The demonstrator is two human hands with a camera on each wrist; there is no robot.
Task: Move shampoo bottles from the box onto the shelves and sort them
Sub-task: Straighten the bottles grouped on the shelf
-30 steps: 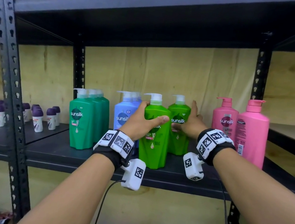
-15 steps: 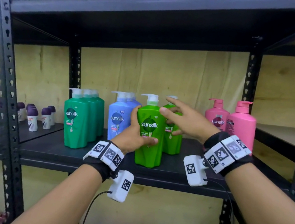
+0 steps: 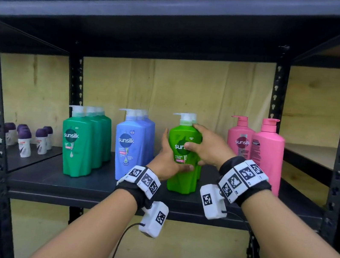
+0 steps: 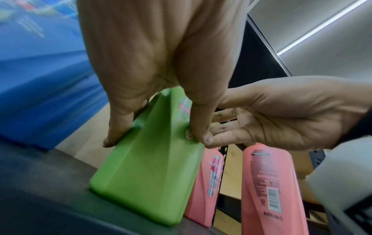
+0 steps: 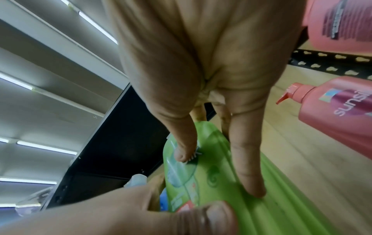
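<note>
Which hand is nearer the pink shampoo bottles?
Right. The right hand grips the light green bottle on its pink-bottle side; the left hand grips its far side.

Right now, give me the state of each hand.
Left hand: grips the light green bottle, low down.
Right hand: holds the same bottle, higher up.

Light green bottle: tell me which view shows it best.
Head view. The light green bottle shows whole and upright on the shelf, left hand and right hand gripping it. Left wrist shows only its side and base; right wrist its blurred front label.
</note>
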